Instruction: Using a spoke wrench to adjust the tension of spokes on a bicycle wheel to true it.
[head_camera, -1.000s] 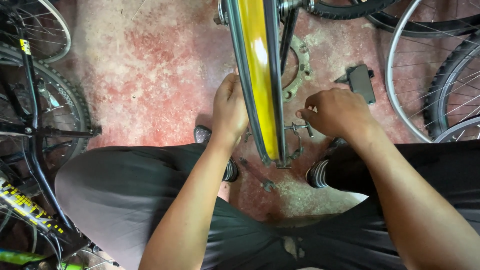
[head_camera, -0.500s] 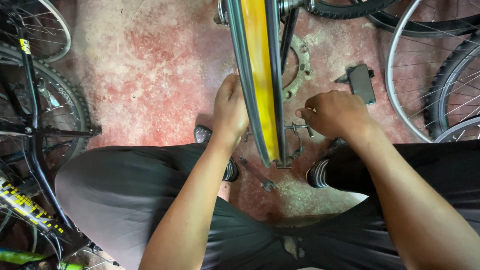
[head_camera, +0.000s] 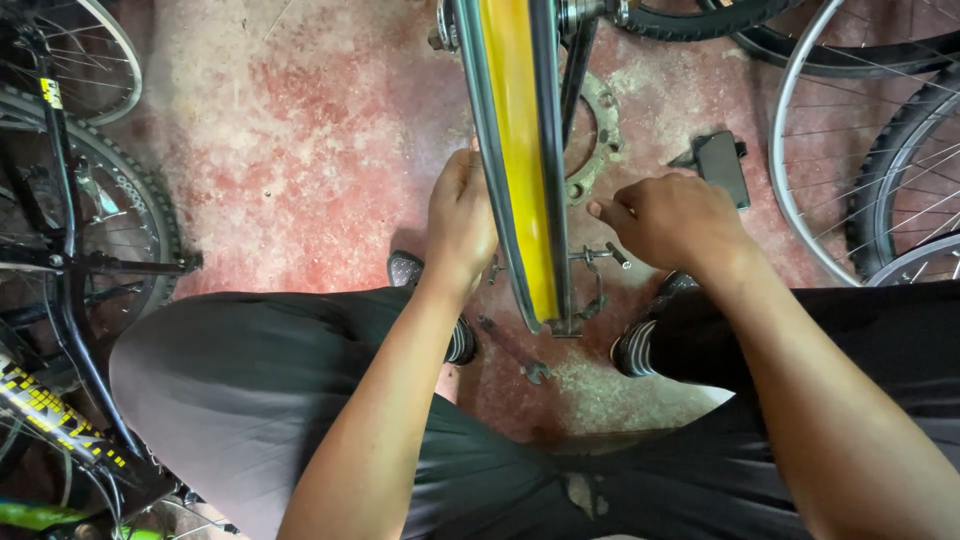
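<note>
The wheel rim (head_camera: 520, 170) with its yellow strip stands upright at twelve o'clock between the knees, and the work looks like truing or fitting it. The left hand (head_camera: 458, 222) steadies its left side, grip closed around the edge. The right hand (head_camera: 672, 218), at three o'clock, is loosely curled, fingertips just beside the rim, holding nothing visible. Judging from this, the next move needs a steady wheel.

Both forearms are bare to the elbow, with no sleeves, watch or rings showing on the left hand (head_camera: 462, 222) or the right hand (head_camera: 672, 220). The legs are covered by loose dark grey fabric trousers (head_camera: 250, 400). The feet wear dark sandals with pale striped soles (head_camera: 632, 350).
</note>
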